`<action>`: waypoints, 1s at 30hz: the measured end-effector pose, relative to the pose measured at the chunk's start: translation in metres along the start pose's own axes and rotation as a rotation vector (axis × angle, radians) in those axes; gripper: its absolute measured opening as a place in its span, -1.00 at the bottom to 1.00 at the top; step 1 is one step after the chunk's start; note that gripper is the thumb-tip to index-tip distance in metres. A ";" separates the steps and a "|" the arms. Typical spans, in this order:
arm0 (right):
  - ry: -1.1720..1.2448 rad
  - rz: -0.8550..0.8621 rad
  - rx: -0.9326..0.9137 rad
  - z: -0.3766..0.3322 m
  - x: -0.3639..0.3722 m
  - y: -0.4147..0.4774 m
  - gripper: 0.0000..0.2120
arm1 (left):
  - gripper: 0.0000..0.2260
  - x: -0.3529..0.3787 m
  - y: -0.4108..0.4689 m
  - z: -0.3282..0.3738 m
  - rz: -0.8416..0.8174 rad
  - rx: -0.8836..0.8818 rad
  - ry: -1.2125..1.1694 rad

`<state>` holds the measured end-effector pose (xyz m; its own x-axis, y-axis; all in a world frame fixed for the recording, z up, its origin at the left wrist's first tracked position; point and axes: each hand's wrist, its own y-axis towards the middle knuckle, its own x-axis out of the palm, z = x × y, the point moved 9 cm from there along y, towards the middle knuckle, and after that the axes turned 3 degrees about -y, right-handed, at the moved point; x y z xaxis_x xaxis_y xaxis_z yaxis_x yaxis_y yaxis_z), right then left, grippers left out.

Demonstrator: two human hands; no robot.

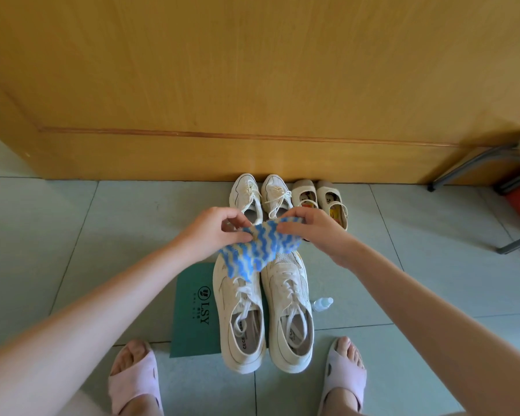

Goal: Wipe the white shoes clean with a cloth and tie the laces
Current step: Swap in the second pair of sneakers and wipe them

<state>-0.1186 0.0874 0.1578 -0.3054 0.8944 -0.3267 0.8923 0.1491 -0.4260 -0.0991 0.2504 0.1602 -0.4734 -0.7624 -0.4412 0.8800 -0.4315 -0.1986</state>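
Observation:
Two large white lace-up shoes stand side by side on the floor, the left shoe and the right shoe, toes pointing away from me, laces loose. Above their toes I hold a blue, white and yellow wavy-striped cloth stretched between both hands. My left hand pinches its left edge and my right hand pinches its upper right edge. The cloth hangs in the air and hides the shoes' toe caps.
A green paper bag lies flat under the left shoe. A small clear bottle lies right of the right shoe. A smaller white laced pair and beige strap shoes stand by the wooden door. Chair legs at right.

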 end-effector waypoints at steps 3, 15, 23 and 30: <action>0.016 0.005 -0.041 -0.005 0.001 -0.001 -0.91 | -0.90 -0.003 0.002 -0.007 0.038 -0.023 -0.039; -0.129 0.057 -0.235 -0.036 0.015 0.001 -0.84 | -0.66 0.027 -0.008 -0.030 -0.016 -0.470 -0.793; -0.187 0.189 -0.216 -0.028 0.008 0.001 -0.89 | -0.78 0.030 -0.008 -0.022 -0.047 -0.421 -0.900; -0.228 0.268 -0.195 -0.020 0.000 0.004 -0.79 | -0.74 0.031 -0.006 -0.018 -0.041 -0.339 -0.686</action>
<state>-0.1084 0.0967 0.1730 -0.0995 0.7993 -0.5926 0.9900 0.0199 -0.1394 -0.1188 0.2381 0.1324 -0.3264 -0.9254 0.1924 0.7725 -0.3785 -0.5099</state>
